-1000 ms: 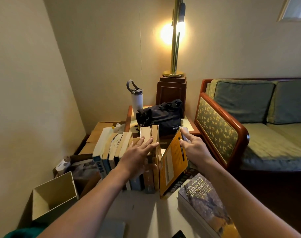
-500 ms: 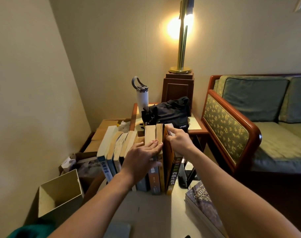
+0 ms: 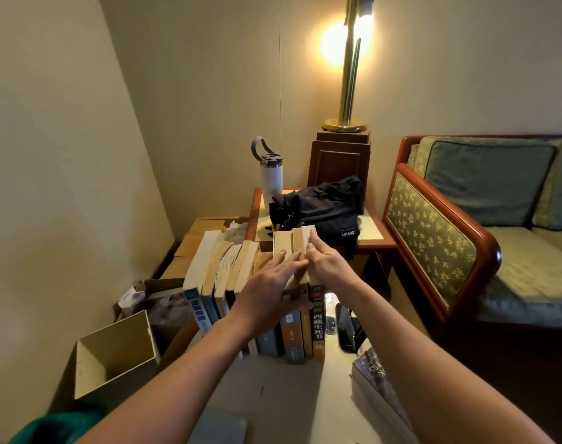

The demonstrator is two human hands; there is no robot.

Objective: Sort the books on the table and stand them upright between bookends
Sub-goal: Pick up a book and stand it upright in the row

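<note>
Books [image 3: 317, 318] stand vertical, spines facing camera

Black bag [image 3: 321, 203] label reads "LIPANO"; book spine [image 3: 318, 318], "西藏生死".

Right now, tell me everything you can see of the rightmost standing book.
The rightmost book stands upright at the row's right end, spine toward the camera. The spine is dark with a green block, pale characters and an orange foot; page tops look yellowed. The right hand rests flat on its top edge. Its left face meets the next book; its right face is bare, clear of the black bookend.
</note>
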